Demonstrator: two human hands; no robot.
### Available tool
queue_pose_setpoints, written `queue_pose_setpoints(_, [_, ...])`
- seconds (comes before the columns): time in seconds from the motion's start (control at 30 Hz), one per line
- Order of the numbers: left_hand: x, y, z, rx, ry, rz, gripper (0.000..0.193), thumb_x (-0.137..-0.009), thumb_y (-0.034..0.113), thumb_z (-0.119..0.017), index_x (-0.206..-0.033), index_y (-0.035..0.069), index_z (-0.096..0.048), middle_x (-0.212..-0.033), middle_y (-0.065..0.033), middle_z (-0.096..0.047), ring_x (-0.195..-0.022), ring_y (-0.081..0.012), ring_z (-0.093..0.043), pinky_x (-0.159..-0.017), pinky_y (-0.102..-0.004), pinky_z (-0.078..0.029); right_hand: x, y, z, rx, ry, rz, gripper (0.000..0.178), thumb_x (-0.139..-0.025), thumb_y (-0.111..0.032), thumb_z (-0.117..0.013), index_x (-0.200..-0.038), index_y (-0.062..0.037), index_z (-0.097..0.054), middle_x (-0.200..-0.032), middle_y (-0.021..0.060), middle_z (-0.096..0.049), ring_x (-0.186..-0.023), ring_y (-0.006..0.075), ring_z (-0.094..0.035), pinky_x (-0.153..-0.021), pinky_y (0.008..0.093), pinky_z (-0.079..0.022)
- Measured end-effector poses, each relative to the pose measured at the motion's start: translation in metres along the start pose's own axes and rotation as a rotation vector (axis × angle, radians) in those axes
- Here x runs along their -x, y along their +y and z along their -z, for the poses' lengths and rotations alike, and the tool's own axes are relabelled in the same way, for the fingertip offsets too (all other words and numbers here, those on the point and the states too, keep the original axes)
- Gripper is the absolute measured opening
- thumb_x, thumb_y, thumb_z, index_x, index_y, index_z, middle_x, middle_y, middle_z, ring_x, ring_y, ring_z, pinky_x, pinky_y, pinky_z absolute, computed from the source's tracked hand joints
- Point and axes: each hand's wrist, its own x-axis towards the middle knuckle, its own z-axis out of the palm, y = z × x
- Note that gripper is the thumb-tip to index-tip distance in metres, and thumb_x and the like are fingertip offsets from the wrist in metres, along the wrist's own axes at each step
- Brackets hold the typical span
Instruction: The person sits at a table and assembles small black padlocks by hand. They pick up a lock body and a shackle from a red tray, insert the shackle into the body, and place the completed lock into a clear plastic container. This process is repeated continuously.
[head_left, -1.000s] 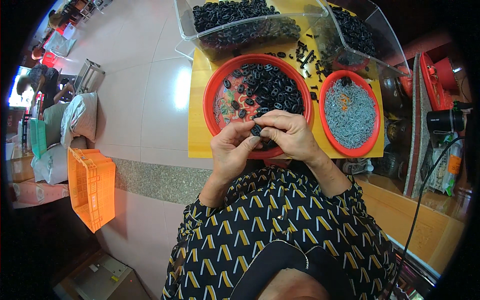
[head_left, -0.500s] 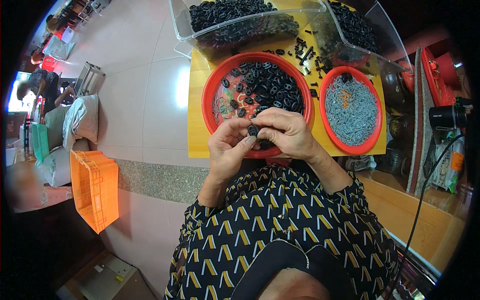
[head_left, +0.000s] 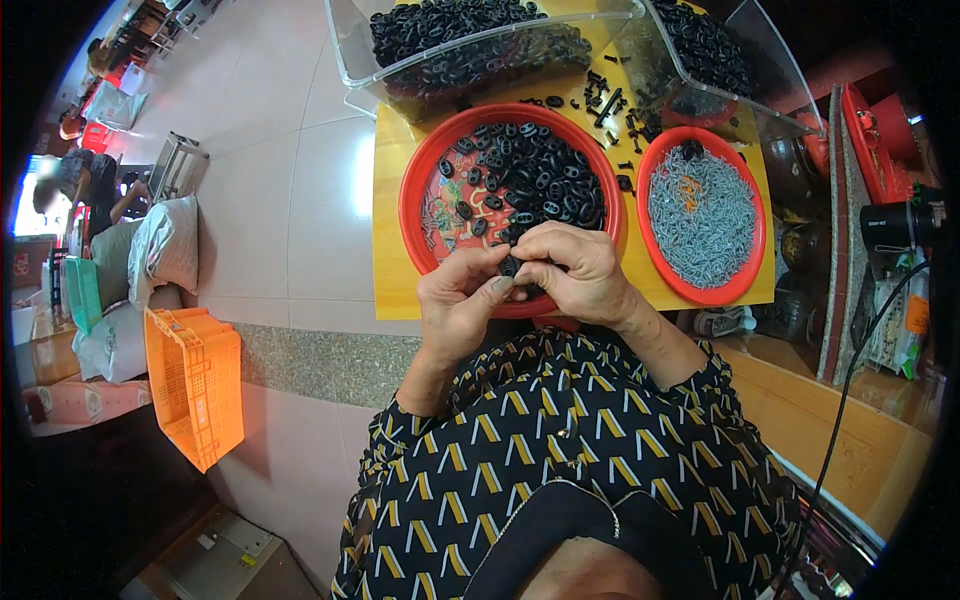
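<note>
My left hand (head_left: 462, 297) pinches a small black oval plastic piece (head_left: 509, 266) between thumb and fingers. From the other side my right hand (head_left: 570, 262) closes its thumb and forefinger on the same piece; whether it also holds a screw there is too small to tell. Both hands are over the near rim of a round red basin (head_left: 413, 190), in which many loose black oval pieces with two holes (head_left: 555, 175) are heaped, mostly to the right. A second red tray (head_left: 712, 296), to the right, holds a pile of silver screws (head_left: 700, 225).
Clear plastic bins (head_left: 480, 55) full of black pieces stand at the back of the yellow table (head_left: 390, 270). Loose black parts (head_left: 607, 105) lie between bins and trays. An orange crate (head_left: 195, 385) and white sacks (head_left: 165, 245) are on the left. Another person (head_left: 85, 185) bends far left.
My hands stay pinched on the black piece with only a slight shift of the fingers. The view has moved a little, and the person at far left has changed arm position.
</note>
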Motion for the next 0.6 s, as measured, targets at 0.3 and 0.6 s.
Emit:
queue_pose_setpoints(0.3, [-0.003,-0.003,0.002,-0.008,0.006,-0.021,0.026,-0.079,-0.007,-0.054,-0.105,-0.004,-0.051,-0.087,-0.0106,-0.06,-0.074,-0.0143,-0.06,-0.068,-0.0251,-0.051,-0.001,0.003,0.001,-0.033,-0.043,-0.085,0.017,-0.067,0.004,-0.064,-0.083,0.003,-0.057,-0.074,0.0098,-0.058,-0.066,0.0182,-0.06,-0.059,0.0255,-0.048])
queue_pose_setpoints(0.6, [-0.005,0.0,0.002,0.027,0.071,-0.012,0.025,-0.08,-0.004,-0.054,-0.105,-0.004,-0.051,-0.086,-0.0091,-0.059,-0.072,-0.0128,-0.058,-0.066,-0.0234,-0.049,0.002,0.003,-0.001,-0.491,-0.053,-0.487,0.021,-0.075,0.002,-0.061,-0.095,0.0042,-0.056,-0.086,0.0041,-0.056,-0.079,0.009,-0.057,-0.069,0.0223,-0.048])
